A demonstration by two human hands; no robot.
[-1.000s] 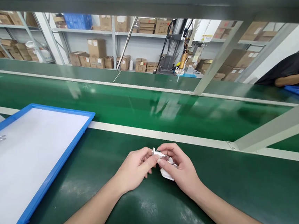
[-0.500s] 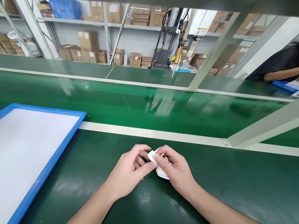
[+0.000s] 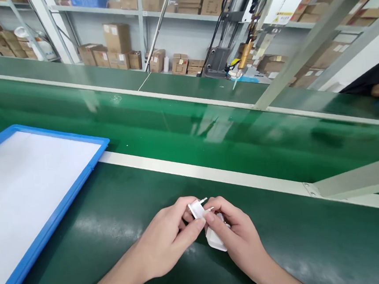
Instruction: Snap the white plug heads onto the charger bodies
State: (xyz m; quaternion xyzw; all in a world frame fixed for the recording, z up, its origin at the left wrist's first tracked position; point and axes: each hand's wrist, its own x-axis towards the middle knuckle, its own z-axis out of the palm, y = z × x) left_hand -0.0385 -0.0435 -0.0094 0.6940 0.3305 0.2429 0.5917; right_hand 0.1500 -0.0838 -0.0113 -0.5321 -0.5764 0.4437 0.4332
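A small white two-pin plug piece [image 3: 197, 209] is pinched between the thumb and index finger of my left hand [image 3: 168, 239]. Its metal pins point up and to the right. Against the pin side rests the thumb of my right hand [image 3: 242, 234]. That hand is closed around a white charger body [image 3: 216, 240], tucked under its thumb and partly hidden by the fingers. The plug piece and the charger body appear apart, close together above the dark green work surface [image 3: 131, 204].
To the left lies a blue-rimmed tray [image 3: 65, 201] with a white lining. A green conveyor belt [image 3: 162, 131] runs behind the pale rail. A machine with a dispensing tip [image 3: 245, 57] stands beyond it. A metal post [image 3: 361, 175] rises at right. Cartons [image 3: 117, 38] fill shelves.
My left fingers have closed on the plug piece, which has turned so its pins show more. Both hands sit lower in view, the right one farther right. The view has tilted down slightly.
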